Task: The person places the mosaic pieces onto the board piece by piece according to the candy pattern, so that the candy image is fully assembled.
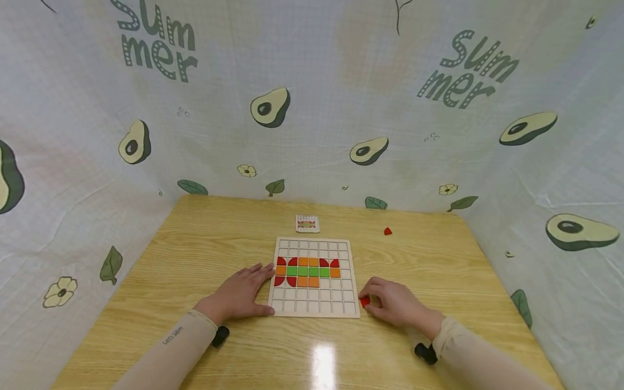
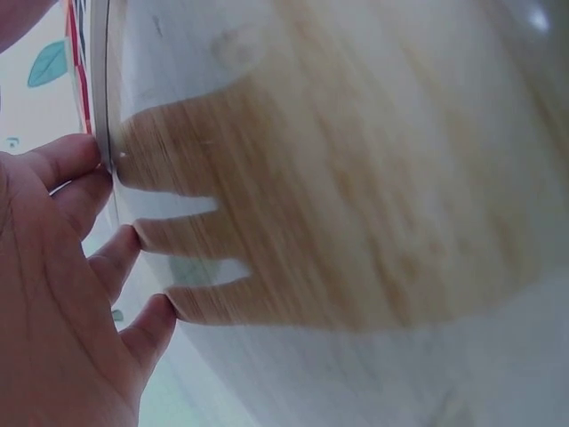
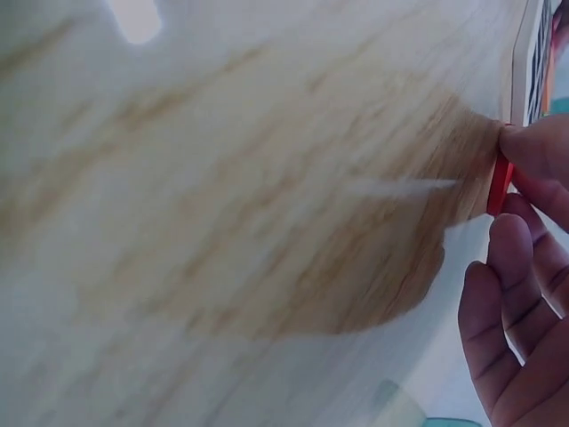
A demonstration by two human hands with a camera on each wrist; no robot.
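Note:
A square wooden grid board (image 1: pixel 312 303) lies on the table with red quarter-round, orange and green square tiles set in several of its cells. My left hand (image 1: pixel 241 292) rests along the board's left edge, fingers spread, its thumb at the lower left corner. In the left wrist view the fingertips (image 2: pixel 89 160) touch the table and the board's side. Just right of the board, my right hand (image 1: pixel 395 300) pinches a red tile (image 1: pixel 365 303) between thumb and fingers. That red tile (image 3: pixel 501 185) shows edge-on in the right wrist view, close to the board's edge.
A small pattern card (image 1: pixel 307 223) lies behind the board, showing a similar coloured figure. Another red tile (image 1: pixel 388 231) lies at the back right of the wooden table (image 1: pixel 209 238). A white printed cloth (image 1: pixel 317 108) hangs behind and at both sides.

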